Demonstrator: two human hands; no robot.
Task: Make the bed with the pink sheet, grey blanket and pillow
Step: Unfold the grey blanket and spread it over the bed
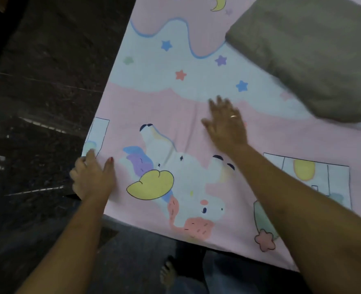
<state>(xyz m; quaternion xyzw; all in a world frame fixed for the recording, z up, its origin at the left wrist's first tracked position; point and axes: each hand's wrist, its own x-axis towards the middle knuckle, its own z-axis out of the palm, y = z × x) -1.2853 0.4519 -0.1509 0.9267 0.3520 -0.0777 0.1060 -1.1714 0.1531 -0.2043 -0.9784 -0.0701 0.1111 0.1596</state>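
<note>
Bare forearms reach up from the bottom edge onto the bed, and below them 1 bare foot stands on the dark stone floor.

The pink sheet lies spread over the bed, mostly flat, with a few soft creases near the middle. Its near edge hangs over the side towards the person. It carries a cartoon print: a white unicorn with a yellow wing, coloured stars, a pale blue cloud band and a yellow moon.

The left hand sits at the sheet's left corner, right on the edge where the bed meets the floor. Its thumb, with a red-painted nail, lies on top of the fabric. 1 finger points along the edge and the others bend over the side. The blur hides whether they actually grip the cloth or only press it.

The right hand lies palm down on the sheet further in, just beyond the unicorn's legs. Its fingers are straight and spread, holding nothing, and a ring shows on 1 of them. The hand is motion-blurred.

The grey blanket rests as a thick folded bundle on the sheet at the upper right, well apart from both hands.
</note>
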